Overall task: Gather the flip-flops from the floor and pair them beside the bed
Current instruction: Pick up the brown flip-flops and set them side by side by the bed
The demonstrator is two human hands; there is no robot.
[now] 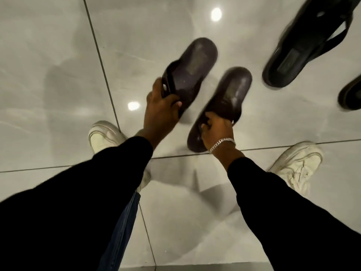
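1. Holding one dark brown rubber flip-flop (pixel 192 70) in the left hand (pixel 161 109), fingers wrapped round its strap and sole edge; grip closed on it, sandal lifted off the glossy grey tiled floor (pixel 48 55).
2. Right hand (pixel 217 128), silver chain bracelet (pixel 221 143) at the wrist, closed on the second dark brown rubber flip-flop (pixel 224 103) near its toe end. Whether its lower tip touches the floor, cannot tell.
3. Both brown sandals just beside each other, heels pointing away, not touching.
4. Black strapped flip-flop (pixel 304 53) lies on the floor at upper right; part of another dark sandal (pixel 350 94) shows at the right edge.
5. Judged progress: brown pair gathered, not yet set down. No bed in view, so placement remains; black ones likely still to collect.
6. Room: open tile ahead and to the left. White sneakers (pixel 295 165) planted either side; black sandals crowd the right.
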